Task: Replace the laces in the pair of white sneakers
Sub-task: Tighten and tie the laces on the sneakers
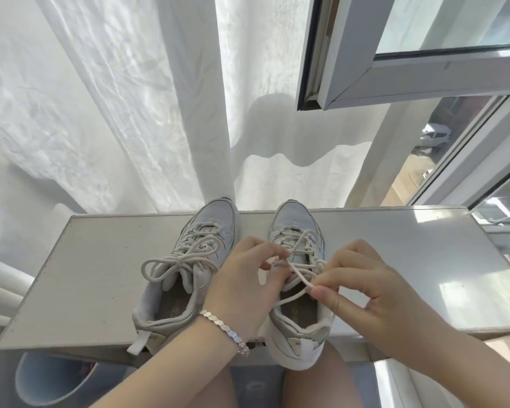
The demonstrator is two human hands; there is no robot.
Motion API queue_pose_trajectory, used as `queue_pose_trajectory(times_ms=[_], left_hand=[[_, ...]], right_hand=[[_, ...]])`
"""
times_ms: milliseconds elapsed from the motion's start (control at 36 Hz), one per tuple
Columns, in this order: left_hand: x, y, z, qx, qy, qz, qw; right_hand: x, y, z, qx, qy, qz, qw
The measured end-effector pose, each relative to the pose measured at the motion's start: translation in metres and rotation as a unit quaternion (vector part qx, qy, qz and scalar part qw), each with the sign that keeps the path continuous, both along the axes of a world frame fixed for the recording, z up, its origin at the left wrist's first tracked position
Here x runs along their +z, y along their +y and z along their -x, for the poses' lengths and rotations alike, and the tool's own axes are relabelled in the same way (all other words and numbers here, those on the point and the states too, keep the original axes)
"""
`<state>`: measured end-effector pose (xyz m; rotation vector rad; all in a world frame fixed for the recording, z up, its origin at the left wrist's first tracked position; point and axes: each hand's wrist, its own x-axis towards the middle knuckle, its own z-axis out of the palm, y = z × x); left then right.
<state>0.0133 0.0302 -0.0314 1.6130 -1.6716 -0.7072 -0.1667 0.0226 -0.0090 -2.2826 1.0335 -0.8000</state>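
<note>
Two white sneakers stand side by side on a grey window sill (77, 278), toes pointing away from me. The left sneaker (186, 278) is laced, with its bow tied and the loops lying loose over the tongue. The right sneaker (299, 304) sits between my hands, its heel hanging over the sill's near edge. My left hand (245, 287), with a silver bracelet at the wrist, pinches the off-white lace (296, 272) near the top eyelets. My right hand (362, 290) pinches another stretch of the same lace between thumb and forefinger, pulled taut over the shoe's opening.
White curtains (115, 113) hang behind the sill. An open window sash (395, 54) juts in at the upper right, with the street visible below it. A light blue bucket (50, 381) stands on the floor under the sill's left end. My bare knees are beneath the sill.
</note>
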Motion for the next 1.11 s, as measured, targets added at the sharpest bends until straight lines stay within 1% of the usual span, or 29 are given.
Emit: queue_pose_trajectory(times_ms=[83, 139, 194, 222, 306, 333, 417, 444, 528, 583, 694, 778, 861, 889, 917, 972, 1000, 1028, 1056, 1111], left_hand=[[0.002, -0.004, 0.001, -0.035, -0.054, 0.042, 0.997], [0.005, -0.008, 0.002, -0.064, -0.071, 0.052, 0.994], [0.011, -0.014, 0.004, -0.062, -0.028, 0.023, 0.997], [0.016, -0.018, 0.005, -0.045, 0.014, -0.005, 0.999], [0.025, -0.030, 0.007, 0.010, 0.163, -0.064, 0.985], [0.026, -0.033, 0.006, 0.022, 0.189, -0.070, 0.979], [0.027, -0.036, 0.006, 0.027, 0.202, -0.078, 0.976], [0.025, -0.034, 0.006, 0.023, 0.202, -0.081, 0.976], [0.022, -0.029, 0.008, 0.022, 0.197, -0.085, 0.977], [0.018, -0.026, 0.007, 0.026, 0.190, -0.050, 0.980], [0.017, -0.024, 0.004, -0.012, 0.119, 0.027, 0.992], [0.021, -0.022, 0.003, -0.073, -0.002, 0.089, 0.993], [0.021, -0.024, 0.006, -0.138, -0.131, 0.135, 0.972], [0.024, -0.025, 0.009, -0.156, -0.181, 0.135, 0.962], [0.029, -0.026, 0.012, -0.163, -0.228, 0.117, 0.953], [0.034, -0.031, 0.015, -0.168, -0.300, 0.055, 0.937], [0.035, -0.034, 0.015, -0.168, -0.328, 0.047, 0.928], [0.035, -0.036, 0.015, -0.175, -0.345, 0.055, 0.920], [0.031, -0.037, 0.015, -0.179, -0.331, 0.079, 0.923], [0.027, -0.035, 0.014, -0.170, -0.232, 0.121, 0.950]], right_hand=[[0.001, 0.000, 0.002, -0.040, -0.027, -0.008, 0.999], [0.005, -0.005, 0.002, -0.093, -0.091, -0.054, 0.990], [0.011, -0.011, 0.002, -0.145, -0.151, -0.103, 0.972], [0.013, -0.016, 0.001, -0.167, -0.152, -0.109, 0.968], [0.012, -0.024, 0.000, -0.226, -0.077, -0.137, 0.961], [0.011, -0.026, -0.001, -0.236, -0.053, -0.164, 0.956], [0.006, -0.027, -0.003, -0.222, 0.042, -0.231, 0.946], [0.005, -0.027, -0.003, -0.218, 0.053, -0.245, 0.943], [0.001, -0.027, -0.003, -0.227, 0.050, -0.267, 0.935], [0.001, -0.028, -0.003, -0.222, 0.035, -0.298, 0.928], [0.005, -0.029, -0.007, -0.184, -0.010, -0.337, 0.923], [0.004, -0.025, -0.006, -0.173, -0.023, -0.326, 0.929], [-0.002, -0.017, -0.005, -0.181, -0.034, -0.295, 0.938], [-0.004, -0.014, -0.004, -0.185, -0.035, -0.283, 0.940], [-0.006, -0.012, -0.005, -0.190, -0.036, -0.272, 0.943], [-0.008, -0.008, -0.006, -0.204, -0.044, -0.257, 0.943], [-0.009, -0.007, -0.006, -0.211, -0.047, -0.252, 0.943], [-0.009, -0.006, -0.007, -0.218, -0.047, -0.247, 0.943], [-0.009, -0.005, -0.008, -0.224, -0.047, -0.241, 0.943], [-0.010, -0.003, -0.010, -0.237, -0.049, -0.229, 0.943]])
